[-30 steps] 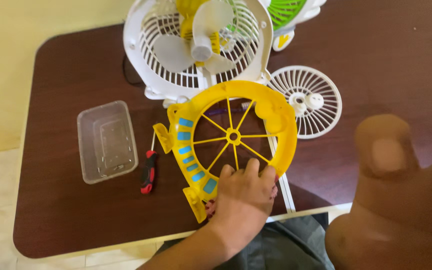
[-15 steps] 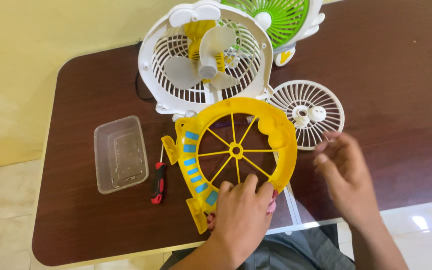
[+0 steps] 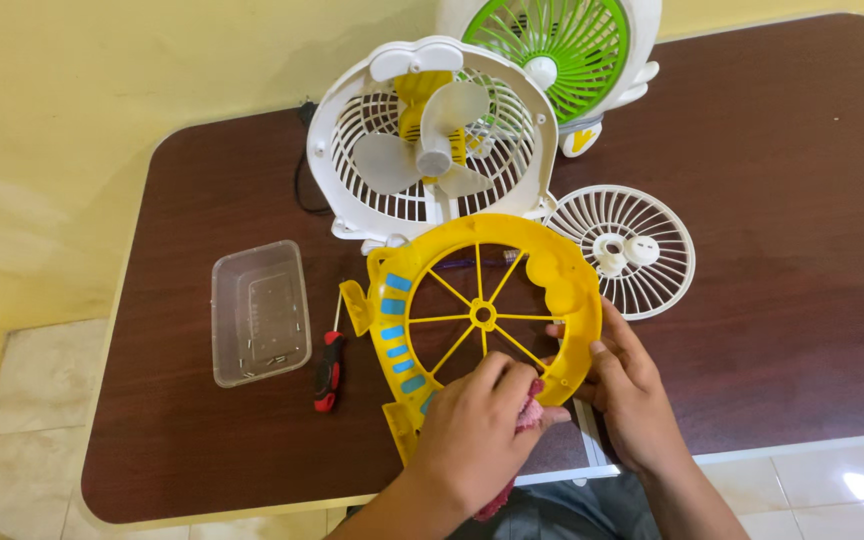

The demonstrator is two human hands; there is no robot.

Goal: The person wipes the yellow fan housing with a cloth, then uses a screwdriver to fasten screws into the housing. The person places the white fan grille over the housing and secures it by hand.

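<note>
Your right hand [image 3: 634, 398] has come in to pinch the yellow fan cover's [image 3: 482, 310] right rim, steadying it on the brown table [image 3: 802, 300] in front of the white fan [image 3: 432, 145], while your left hand [image 3: 477, 435] presses a red cloth [image 3: 526, 420] against its lower rim.

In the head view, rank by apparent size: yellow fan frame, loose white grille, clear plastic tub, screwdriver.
1. yellow fan frame
2. loose white grille and clear plastic tub: too similar to rank
3. screwdriver, smallest
</note>
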